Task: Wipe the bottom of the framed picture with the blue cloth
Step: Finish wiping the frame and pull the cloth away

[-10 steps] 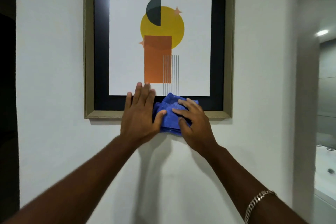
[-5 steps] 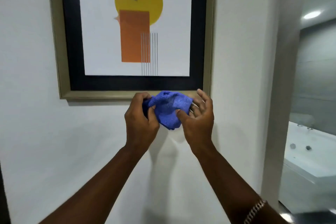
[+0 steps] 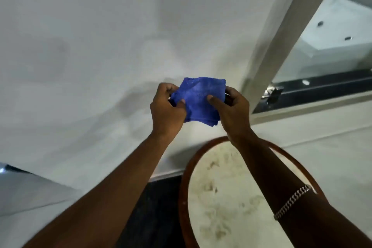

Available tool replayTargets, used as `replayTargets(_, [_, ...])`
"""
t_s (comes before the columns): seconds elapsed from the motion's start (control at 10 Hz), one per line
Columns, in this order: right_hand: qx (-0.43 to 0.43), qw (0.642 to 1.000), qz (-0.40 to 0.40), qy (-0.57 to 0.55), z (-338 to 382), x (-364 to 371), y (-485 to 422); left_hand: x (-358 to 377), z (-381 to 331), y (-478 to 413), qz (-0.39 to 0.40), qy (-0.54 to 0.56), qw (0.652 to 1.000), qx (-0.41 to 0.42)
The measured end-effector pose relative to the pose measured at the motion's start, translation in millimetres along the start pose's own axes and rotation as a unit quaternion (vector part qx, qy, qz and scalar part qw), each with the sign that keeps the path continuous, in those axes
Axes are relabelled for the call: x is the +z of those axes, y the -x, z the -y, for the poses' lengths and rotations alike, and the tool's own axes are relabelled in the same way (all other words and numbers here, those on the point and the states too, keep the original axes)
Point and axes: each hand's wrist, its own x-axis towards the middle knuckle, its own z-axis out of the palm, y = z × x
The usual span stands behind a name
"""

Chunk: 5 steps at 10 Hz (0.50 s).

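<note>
White wall fills upper frame; picture out of view. Blue cloth (image 3: 198, 100) at centre, pinched between left hand (image 3: 167, 109) and right hand (image 3: 233, 111), both grips closed on it, equally near.

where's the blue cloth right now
In the head view the blue cloth sits mid-frame, held between the left hand and right hand in front of the white wall, above the round table.

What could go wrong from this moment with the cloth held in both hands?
The blue cloth is pinched only at its edges by the left hand and right hand, so it may slip and drop onto the round table below. The framed picture is out of view, so wiping may be unfinished.
</note>
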Motion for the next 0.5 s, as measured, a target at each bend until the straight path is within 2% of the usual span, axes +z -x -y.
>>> replayTargets(0.2, [0.148, 0.982, -0.016, 0.115, -163, -47, 19, 70, 147, 63, 0.096, -0.129, 0.974, -0.159])
replayTargets(0.3, [0.2, 0.965, -0.006, 0.17, -226, -57, 29, 93, 199, 91, 0.113, -0.164, 0.957, -0.211])
replayTargets(0.4, [0.238, 0.944, 0.02, 0.226, -287, -60, 37, 109, 255, 117, 0.179, -0.162, 0.932, -0.272])
replayTargets(0.5, [0.234, 0.928, 0.043, 0.286, -311, -66, 44, 108, 273, 122, 0.218, -0.145, 0.917, -0.302])
